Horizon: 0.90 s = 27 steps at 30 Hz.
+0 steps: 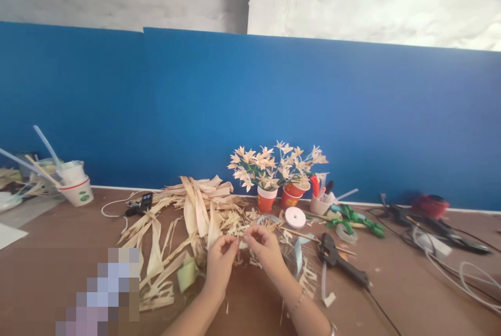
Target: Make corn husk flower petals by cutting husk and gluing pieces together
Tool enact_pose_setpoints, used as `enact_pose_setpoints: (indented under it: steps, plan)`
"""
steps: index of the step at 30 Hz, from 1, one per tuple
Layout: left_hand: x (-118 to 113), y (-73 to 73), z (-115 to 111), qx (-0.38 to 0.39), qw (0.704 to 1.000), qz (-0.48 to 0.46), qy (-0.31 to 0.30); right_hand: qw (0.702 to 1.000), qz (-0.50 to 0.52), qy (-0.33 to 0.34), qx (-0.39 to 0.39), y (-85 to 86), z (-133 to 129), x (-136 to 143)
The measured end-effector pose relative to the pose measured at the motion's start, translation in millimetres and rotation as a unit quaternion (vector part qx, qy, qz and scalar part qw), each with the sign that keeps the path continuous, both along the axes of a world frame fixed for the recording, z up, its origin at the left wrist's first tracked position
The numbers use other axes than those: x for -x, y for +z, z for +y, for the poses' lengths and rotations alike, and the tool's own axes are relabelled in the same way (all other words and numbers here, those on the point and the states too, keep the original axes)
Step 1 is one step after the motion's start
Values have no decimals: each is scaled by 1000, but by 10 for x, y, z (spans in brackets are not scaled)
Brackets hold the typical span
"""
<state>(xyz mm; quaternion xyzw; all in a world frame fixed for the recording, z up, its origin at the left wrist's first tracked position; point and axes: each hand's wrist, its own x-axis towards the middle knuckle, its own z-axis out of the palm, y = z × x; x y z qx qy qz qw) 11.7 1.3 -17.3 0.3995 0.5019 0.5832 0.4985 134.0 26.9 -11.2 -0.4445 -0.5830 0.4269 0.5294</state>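
**Pale flowers up at the back, fingertips meeting mid-bench!**

From my remote seat I take in the brown bench (422,299), and the biggest thing on it is the heap of dry husks (195,211), sprawling from the back edge toward the left forearm. Plenty of raw stuff there, I'd judge, not yet worked! Beyond the hands, near the back edge, pale flowers (266,161) crowd above red cups (266,203): that share looks made, though I can't tell how many more are wanted.

Now the hands! Left hand (219,260) and right hand (268,250) come together near the middle of the bench's front edge, thumbs and forefingers pinched on what looks like a small pale piece (241,237). It sits right between the fingertips, too tiny for me to make out its shape; I'd call it partway shaped.

Round about: tangled cables (442,260) toward the right edge, then a black glue gun (340,260) lying just beyond the right forearm, its cord running to the front edge. Green wrapped stems (356,221) lie behind it, and a white roll (295,217) sits before the cups. Loose scraps (309,276) clutter the way by the right wrist!
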Motion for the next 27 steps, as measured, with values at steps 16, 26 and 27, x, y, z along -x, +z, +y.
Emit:
enact_pose_setpoints:
  steps: [16,26,27]
  plan:
    - [44,-148,82,-102,985,137,3,982,-155,-21,-107,64,-20,-23]
    - [59,-129,75,-157,965,209,21,975,-180,-45,-122,96,-44,-13]
    - [59,-125,71,-162,963,215,24,974,-183,-49,-126,99,-45,-12]
